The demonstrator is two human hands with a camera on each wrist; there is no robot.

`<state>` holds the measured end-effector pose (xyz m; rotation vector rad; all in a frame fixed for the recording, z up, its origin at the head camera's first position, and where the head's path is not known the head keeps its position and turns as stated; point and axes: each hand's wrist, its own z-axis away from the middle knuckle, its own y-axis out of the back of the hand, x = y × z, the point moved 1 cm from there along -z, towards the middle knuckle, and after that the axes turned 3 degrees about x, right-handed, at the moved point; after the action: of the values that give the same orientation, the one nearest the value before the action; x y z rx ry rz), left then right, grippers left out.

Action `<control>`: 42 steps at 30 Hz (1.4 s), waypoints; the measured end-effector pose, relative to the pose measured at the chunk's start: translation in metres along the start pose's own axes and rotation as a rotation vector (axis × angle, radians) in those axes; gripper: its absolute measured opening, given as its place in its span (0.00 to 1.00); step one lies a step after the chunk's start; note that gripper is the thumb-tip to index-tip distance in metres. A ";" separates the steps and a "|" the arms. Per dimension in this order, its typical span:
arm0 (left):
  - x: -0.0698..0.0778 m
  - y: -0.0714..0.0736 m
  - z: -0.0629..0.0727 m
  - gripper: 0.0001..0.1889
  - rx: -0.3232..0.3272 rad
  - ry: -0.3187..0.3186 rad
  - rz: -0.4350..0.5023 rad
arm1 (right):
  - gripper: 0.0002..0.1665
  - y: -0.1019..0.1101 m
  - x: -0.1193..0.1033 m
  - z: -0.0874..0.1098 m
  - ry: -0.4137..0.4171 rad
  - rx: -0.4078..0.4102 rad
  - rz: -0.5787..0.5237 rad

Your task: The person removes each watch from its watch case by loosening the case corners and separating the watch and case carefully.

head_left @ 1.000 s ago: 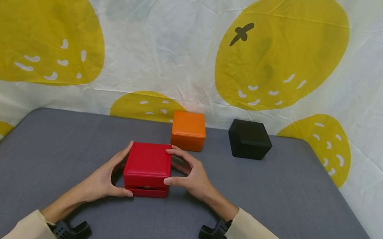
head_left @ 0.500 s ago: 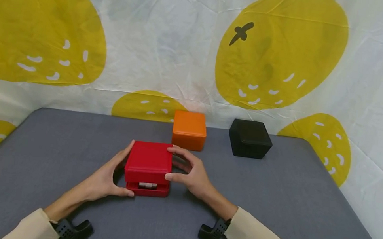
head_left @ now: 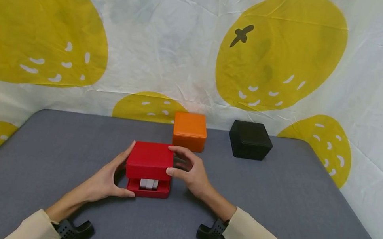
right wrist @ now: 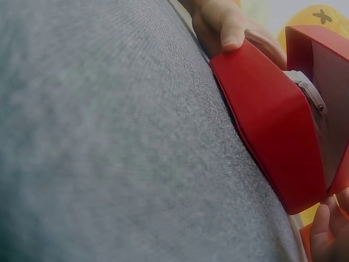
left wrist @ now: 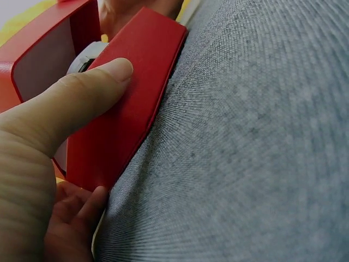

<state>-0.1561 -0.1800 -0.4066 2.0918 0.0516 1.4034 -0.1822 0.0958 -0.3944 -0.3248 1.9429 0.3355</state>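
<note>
In the head view a red watch box stands on the grey table, its lid (head_left: 150, 158) raised at the front and its base (head_left: 153, 193) flat on the cloth. My left hand (head_left: 107, 179) grips the base from the left, thumb on its front corner. On the lid's right side, my right hand (head_left: 193, 175) pinches with the thumb at the front and fingers toward the back. Through the gap a whitish wristwatch (head_left: 149, 184) shows inside. The right wrist view shows its pale band (right wrist: 310, 91) over the base's wall; its dial is hidden.
Behind the red box stands an orange box (head_left: 190, 131), closed. A closed black box (head_left: 250, 140) sits farther right. A white curtain with yellow prints (head_left: 282, 51) hangs behind the grey table (head_left: 273, 209).
My right hand has lifted the lid's front edge higher, widening the gap so that the watch has come into sight. The left hand and the base have stayed nearly in place.
</note>
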 end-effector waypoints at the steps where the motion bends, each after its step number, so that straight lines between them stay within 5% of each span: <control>1: 0.000 0.000 0.000 0.64 0.001 -0.002 0.002 | 0.34 0.000 0.000 0.000 -0.005 0.002 0.003; 12: 0.002 0.001 -0.001 0.64 0.000 -0.003 -0.002 | 0.32 -0.002 -0.003 -0.004 -0.014 0.041 0.016; 19: 0.035 0.002 -0.001 0.64 0.004 -0.016 0.027 | 0.29 -0.007 -0.014 -0.005 -0.018 0.088 -0.008; 23: 0.026 0.001 -0.002 0.64 0.011 -0.026 0.028 | 0.27 -0.012 -0.027 -0.007 -0.051 0.117 -0.012; 29: 0.003 -0.001 -0.003 0.65 0.013 -0.030 -0.031 | 0.26 -0.010 -0.013 -0.009 -0.086 0.152 -0.017; 36: 0.000 0.000 -0.004 0.64 0.016 -0.035 -0.002 | 0.25 -0.010 -0.010 -0.011 -0.088 0.165 -0.004; 42: 0.000 -0.002 -0.001 0.61 0.016 -0.007 0.025 | 0.26 -0.012 -0.015 -0.017 -0.188 0.216 -0.004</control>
<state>-0.1570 -0.1782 -0.4074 2.1172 0.0332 1.4143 -0.1862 0.0797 -0.3748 -0.1501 1.7737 0.1460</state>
